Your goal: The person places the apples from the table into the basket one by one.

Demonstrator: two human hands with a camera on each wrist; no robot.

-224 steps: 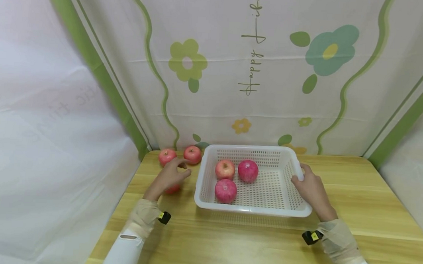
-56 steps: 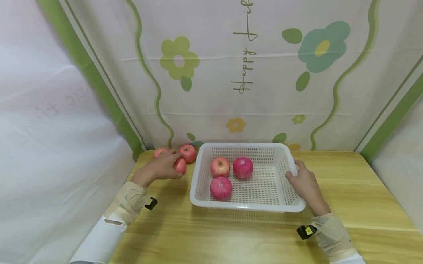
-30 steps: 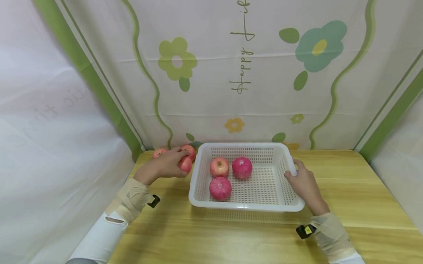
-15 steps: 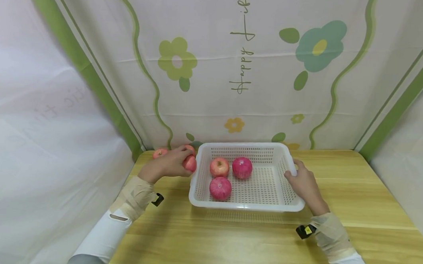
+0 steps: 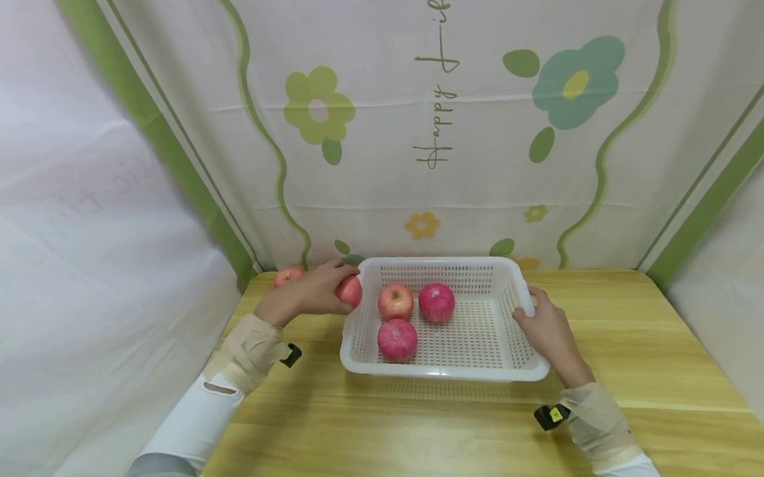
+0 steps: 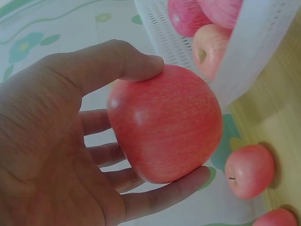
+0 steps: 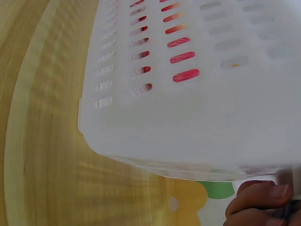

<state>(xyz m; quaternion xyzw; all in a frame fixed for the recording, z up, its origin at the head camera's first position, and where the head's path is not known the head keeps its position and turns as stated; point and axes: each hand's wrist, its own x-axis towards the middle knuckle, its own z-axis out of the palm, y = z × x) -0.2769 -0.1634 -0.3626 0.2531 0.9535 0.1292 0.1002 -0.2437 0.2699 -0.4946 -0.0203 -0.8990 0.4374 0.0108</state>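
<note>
Left hand's [image 5: 314, 290] fingers [image 6: 164, 194] pinch an apple [image 6: 164, 125] by the side-to-side basket's [image 5: 440, 372] left rim; right hand's [image 5: 553, 340] grip its roomier right end.

A: ok so how many fruits total?

B: Six. Three in the basket [image 5: 441, 373]: one paler apple [image 5: 395, 302] plus two deeper-pink fruits [image 5: 397, 340]. Then one red apple [image 6: 164, 125] in the left hand [image 5: 319, 291], and two loose apples [image 6: 249, 171] on the table [image 5: 437, 443].

A: two loose? head view only gives me one lol

B: left wrist view has both, one's cut off by the edge.

A: and non-fruit?

B: One basket, one table. Two hands, counting the right hand [image 5: 550, 335]. Two white sleeves [image 5: 194, 419], two black wrist cameras [image 5: 291, 355]. Four whole printed flowers [image 5: 320, 105] on the back cloth [image 5: 372, 177], plus bits of others.
</note>
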